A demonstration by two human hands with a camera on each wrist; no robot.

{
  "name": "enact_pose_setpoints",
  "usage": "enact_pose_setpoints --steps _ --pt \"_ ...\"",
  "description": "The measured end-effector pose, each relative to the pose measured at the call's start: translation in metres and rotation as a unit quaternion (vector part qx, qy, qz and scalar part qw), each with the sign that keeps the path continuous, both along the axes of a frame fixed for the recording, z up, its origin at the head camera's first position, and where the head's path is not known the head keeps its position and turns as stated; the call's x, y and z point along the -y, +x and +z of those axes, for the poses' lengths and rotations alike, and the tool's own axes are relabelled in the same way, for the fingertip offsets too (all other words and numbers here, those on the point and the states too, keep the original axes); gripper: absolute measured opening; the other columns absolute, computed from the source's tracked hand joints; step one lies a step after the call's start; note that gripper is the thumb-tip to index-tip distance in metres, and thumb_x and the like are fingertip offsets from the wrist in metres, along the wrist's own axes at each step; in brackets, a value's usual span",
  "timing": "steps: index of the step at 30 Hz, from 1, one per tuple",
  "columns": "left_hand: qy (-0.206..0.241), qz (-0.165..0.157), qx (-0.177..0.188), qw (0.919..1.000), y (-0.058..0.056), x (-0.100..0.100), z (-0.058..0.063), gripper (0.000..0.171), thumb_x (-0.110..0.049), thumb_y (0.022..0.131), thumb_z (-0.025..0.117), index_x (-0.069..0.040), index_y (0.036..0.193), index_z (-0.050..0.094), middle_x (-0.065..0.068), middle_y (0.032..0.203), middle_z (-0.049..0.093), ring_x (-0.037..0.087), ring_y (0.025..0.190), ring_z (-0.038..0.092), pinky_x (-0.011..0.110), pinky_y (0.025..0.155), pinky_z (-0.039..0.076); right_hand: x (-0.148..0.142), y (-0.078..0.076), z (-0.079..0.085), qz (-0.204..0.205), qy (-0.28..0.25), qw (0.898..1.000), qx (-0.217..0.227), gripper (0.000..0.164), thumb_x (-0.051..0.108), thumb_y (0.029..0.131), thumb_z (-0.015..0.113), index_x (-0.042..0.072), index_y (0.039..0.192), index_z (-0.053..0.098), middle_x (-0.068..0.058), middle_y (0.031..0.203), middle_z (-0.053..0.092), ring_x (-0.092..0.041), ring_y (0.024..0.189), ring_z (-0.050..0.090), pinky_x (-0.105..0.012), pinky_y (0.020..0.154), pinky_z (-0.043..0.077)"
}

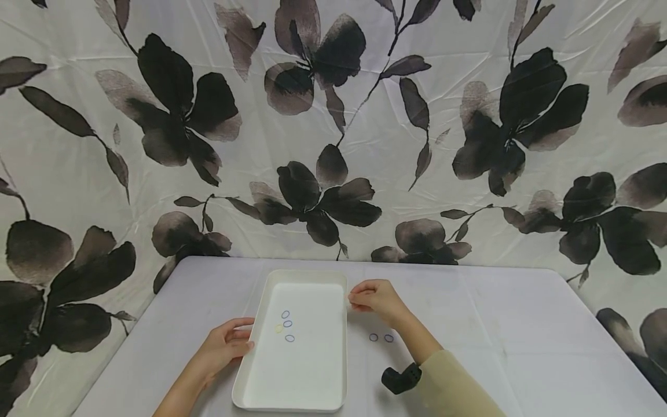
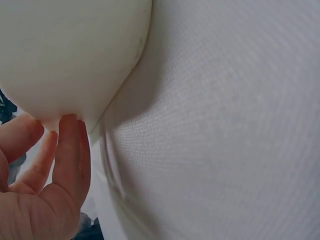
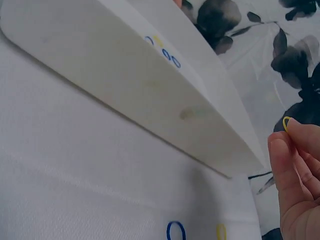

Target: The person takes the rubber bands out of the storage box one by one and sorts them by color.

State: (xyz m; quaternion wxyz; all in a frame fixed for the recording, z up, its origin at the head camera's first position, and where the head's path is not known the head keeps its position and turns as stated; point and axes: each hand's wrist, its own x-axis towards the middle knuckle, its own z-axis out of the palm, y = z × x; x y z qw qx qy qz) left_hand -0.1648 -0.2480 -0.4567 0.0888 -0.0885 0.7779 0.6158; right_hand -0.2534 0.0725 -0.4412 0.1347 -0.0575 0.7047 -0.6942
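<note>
A white rectangular tray (image 1: 312, 376) holds several thin rubber bands: three blue ones (image 1: 289, 338) and a pale yellow one (image 1: 278, 328). My left hand (image 1: 221, 350) rests its fingertips against the tray's left wall, its fingers fairly straight. Just beyond the tray's right edge, my right hand (image 1: 379, 301) pinches a small yellow rubber band (image 3: 286, 124) between thumb and forefinger, raised above the table. Below that hand, on the cloth, lie two blue bands (image 1: 373, 337) (image 1: 388, 338) in the head view; the right wrist view shows a blue band (image 3: 176, 231) beside a yellow one (image 3: 221, 232).
A white cloth covers the table (image 1: 500, 359). Behind its far edge hangs a floral backdrop (image 1: 323, 127). The tray's side walls (image 3: 125, 85) stand up from the cloth. A black strap device (image 1: 401, 379) sits at my right wrist.
</note>
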Motion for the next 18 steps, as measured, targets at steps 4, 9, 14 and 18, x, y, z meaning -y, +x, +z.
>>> enact_pose_setpoints --steps 4,9,14,18 --pt "-0.002 0.003 0.005 1.0000 0.000 -0.001 0.001 0.053 0.008 0.080 0.064 0.004 0.130 0.046 0.019 0.108 0.060 0.026 0.092 0.062 0.038 0.072 0.053 -0.009 -0.001 -0.001 -0.010 0.003 1.000 0.008 0.012 -0.004 0.082 0.066 -0.011 0.090 0.062 -0.006 0.071 0.066 -0.013 0.064 0.063 -0.026 0.062 0.054" --pt "-0.003 0.001 0.003 1.0000 0.000 -0.001 0.003 0.053 0.007 0.080 0.064 0.004 0.130 0.046 0.019 0.108 0.061 0.026 0.092 0.062 0.038 0.071 0.053 -0.020 -0.002 -0.002 -0.018 0.011 1.000 0.010 0.011 -0.003 0.083 0.065 -0.010 0.090 0.062 -0.005 0.072 0.066 -0.013 0.065 0.063 -0.025 0.062 0.054" --pt "-0.005 0.005 0.004 1.0000 -0.001 -0.001 0.002 0.052 0.007 0.080 0.064 0.003 0.130 0.047 0.018 0.108 0.061 0.025 0.092 0.062 0.037 0.071 0.053 -0.033 -0.002 -0.005 -0.023 0.008 1.000 0.010 0.011 -0.003 0.083 0.064 -0.011 0.090 0.062 -0.005 0.071 0.065 -0.013 0.065 0.063 -0.025 0.062 0.054" --pt "-0.004 0.007 0.006 0.9999 0.000 -0.001 0.001 0.053 0.007 0.080 0.064 0.003 0.130 0.046 0.019 0.109 0.060 0.025 0.091 0.062 0.038 0.072 0.053 -0.045 -0.001 -0.010 -0.024 0.008 1.000 0.009 0.011 -0.003 0.083 0.064 -0.011 0.090 0.061 -0.004 0.071 0.065 -0.012 0.065 0.063 -0.025 0.063 0.054"
